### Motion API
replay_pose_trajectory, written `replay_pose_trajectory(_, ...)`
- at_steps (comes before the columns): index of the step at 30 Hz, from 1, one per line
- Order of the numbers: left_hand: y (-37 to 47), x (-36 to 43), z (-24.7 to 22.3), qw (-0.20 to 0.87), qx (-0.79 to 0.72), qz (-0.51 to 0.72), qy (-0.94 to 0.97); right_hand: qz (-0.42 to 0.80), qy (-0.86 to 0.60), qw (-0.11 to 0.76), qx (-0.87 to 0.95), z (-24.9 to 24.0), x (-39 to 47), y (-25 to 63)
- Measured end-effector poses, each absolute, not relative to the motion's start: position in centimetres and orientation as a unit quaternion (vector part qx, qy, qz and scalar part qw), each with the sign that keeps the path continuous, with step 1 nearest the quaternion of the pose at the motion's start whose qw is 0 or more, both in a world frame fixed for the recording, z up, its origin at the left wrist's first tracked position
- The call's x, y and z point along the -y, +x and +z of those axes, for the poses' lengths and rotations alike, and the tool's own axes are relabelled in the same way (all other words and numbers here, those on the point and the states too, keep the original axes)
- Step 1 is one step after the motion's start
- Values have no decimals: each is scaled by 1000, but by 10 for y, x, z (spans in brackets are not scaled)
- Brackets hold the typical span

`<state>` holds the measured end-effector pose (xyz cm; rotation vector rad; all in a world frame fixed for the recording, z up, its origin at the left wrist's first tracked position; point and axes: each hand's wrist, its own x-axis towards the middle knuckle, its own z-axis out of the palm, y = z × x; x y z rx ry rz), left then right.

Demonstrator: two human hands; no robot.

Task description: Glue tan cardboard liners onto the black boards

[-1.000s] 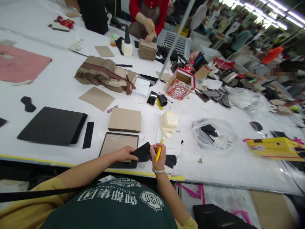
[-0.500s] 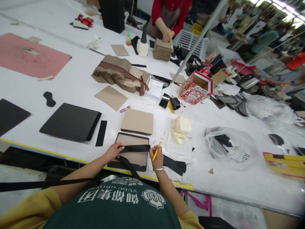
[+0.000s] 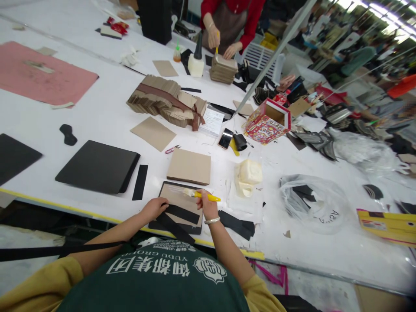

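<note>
My right hand is closed on a paintbrush with a yellow handle. Its pale bristles are over the upper part of a beige board, which lies on a rounded black sheet at the table's front edge. My left hand, at the board's left side, pinches the end of a black strip that slants across the board. A second black strip runs from beneath that hand toward the green apron. More black strips lie right of my right wrist.
Behind the board sits a beige board stack, with a cut-open white container to its right. A black sheet stack is on the left. Across the table a co-worker in red sleeves brushes a pile of boards. A slanted metal pole rises beyond the phone.
My right hand has let go of the strip's right end and turned the brush leftward onto the board. The strip now slants down to the right. The co-worker's brush hand moved left.
</note>
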<state>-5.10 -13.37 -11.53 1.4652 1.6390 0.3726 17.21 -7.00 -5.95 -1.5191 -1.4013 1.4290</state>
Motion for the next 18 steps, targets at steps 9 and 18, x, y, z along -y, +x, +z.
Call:
replay_pose_trajectory(9, -47, 137, -123, 392, -657, 97, 636, 610, -611, 267, 429, -111, 54, 97)
replay_pose_trajectory(18, -48, 134, -129, 399, -682, 97, 605, 459, -680, 285, 496, -104, 64, 210)
